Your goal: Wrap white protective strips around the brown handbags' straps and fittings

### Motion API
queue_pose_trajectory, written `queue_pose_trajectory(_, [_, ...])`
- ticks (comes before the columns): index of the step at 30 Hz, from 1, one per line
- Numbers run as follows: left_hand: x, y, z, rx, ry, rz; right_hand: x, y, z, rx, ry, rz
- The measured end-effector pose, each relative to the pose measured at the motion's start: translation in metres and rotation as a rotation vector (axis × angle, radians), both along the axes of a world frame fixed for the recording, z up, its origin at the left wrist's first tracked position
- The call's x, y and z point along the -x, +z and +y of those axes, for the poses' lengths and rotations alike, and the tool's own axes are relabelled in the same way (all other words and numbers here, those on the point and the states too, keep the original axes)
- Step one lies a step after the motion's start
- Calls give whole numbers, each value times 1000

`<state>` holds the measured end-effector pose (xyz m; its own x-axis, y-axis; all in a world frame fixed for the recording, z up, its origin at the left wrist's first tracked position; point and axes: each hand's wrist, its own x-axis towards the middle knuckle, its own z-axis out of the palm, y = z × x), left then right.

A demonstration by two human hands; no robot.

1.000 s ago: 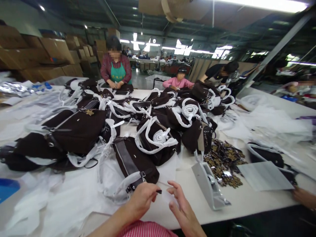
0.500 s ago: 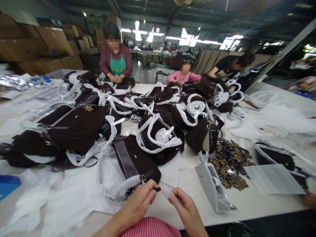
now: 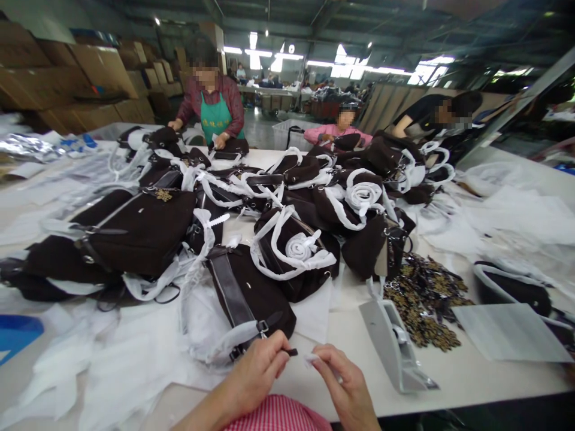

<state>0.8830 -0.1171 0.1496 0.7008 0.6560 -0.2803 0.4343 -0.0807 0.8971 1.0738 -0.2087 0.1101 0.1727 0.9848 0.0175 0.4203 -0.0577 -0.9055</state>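
My left hand [image 3: 265, 365] pinches a short black strap end [image 3: 291, 352] at the near edge of a dark brown bag [image 3: 256, 287] with a grey band. My right hand [image 3: 339, 377], closed beside it, pinches a small piece of white wrapping [image 3: 309, 358]. A small gap separates the two hands. White wrapping covers the bag's handle [image 3: 245, 334]. A grey tape dispenser [image 3: 390, 344] stands on the table to the right of my hands.
More brown bags [image 3: 135, 230] with white-wrapped handles cover the table [image 3: 341, 401]. Bronze-coloured charms [image 3: 426, 299] lie heaped behind the dispenser. White sheets [image 3: 130, 353] spread at left; a translucent sheet [image 3: 507, 329] lies right. A person in a green apron [image 3: 218, 117] and others work across the table.
The white piece in my right hand has drawn away from the black strap end and looks more crumpled. The aproned person's hands have moved apart. The view has shifted slightly.
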Motion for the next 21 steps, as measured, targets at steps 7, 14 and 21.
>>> queue_pose_trajectory(7, [0,-1,-2,-26,-11,15,-6,5,-1,77,28,-97])
queue_pose_trajectory(14, [-1,5,-1,-52,-47,54,-12,7,0,61,124,-130])
queue_pose_trajectory(21, [-3,0,-3,-129,-86,104,-15,9,0,84,196,-148])
